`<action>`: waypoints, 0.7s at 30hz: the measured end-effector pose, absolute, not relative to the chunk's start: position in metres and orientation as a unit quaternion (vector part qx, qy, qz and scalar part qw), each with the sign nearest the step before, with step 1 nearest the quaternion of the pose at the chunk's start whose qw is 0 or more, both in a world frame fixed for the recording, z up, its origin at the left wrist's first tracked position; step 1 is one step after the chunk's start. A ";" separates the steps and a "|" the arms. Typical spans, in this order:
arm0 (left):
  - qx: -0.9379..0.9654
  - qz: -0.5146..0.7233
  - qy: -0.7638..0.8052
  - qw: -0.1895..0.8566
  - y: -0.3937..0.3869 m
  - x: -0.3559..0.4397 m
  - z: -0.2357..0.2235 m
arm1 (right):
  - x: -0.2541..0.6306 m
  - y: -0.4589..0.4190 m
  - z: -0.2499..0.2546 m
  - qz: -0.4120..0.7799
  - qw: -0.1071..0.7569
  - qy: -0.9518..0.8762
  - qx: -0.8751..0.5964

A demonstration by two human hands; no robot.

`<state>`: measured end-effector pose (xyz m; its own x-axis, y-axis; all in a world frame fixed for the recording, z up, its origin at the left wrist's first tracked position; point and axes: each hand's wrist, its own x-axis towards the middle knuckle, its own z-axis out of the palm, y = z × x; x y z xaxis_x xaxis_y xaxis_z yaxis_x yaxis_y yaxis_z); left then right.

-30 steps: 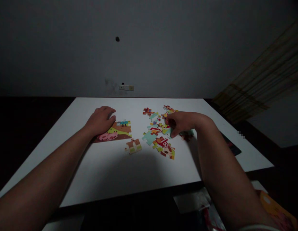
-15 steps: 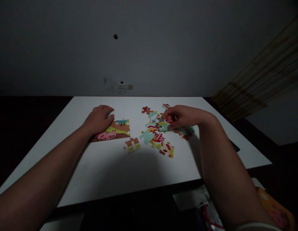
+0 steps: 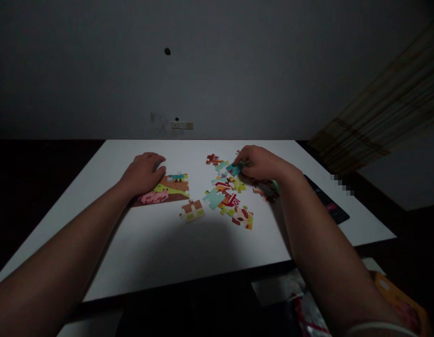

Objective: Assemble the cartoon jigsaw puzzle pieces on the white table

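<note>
My left hand (image 3: 144, 172) rests with curled fingers on the left end of a joined stretch of puzzle (image 3: 168, 188) showing a pink pig on brown ground. Just below it, a single brown and green piece (image 3: 192, 211) lies apart. My right hand (image 3: 261, 162) hovers over the far side of a heap of loose coloured pieces (image 3: 231, 196) and pinches a blue piece (image 3: 234, 168) between thumb and fingers. All of it lies on a white table (image 3: 161, 252).
A dark flat object (image 3: 325, 201) lies on the table right of my right arm. Below the table's near edge sit a plastic bag (image 3: 294, 299) and an orange item (image 3: 402, 299). A grey wall with sockets (image 3: 182, 125) stands behind; a curtain (image 3: 378, 117) hangs right.
My right hand has moved from the near part of the loose heap to its far side and lifted a blue piece. My left hand has stayed on the joined stretch.
</note>
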<state>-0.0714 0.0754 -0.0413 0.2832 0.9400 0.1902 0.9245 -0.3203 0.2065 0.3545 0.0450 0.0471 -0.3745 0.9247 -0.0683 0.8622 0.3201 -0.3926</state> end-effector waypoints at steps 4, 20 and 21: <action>0.799 0.140 0.583 0.029 0.077 -0.072 -0.044 | 0.349 0.040 0.049 0.241 0.026 -0.822 -0.516; 0.809 0.148 0.568 0.020 0.077 -0.071 -0.045 | 0.346 0.032 0.063 0.357 0.019 -0.836 -0.416; 0.810 0.148 0.567 0.020 0.077 -0.071 -0.045 | 0.345 0.031 0.064 0.363 0.028 -0.838 -0.407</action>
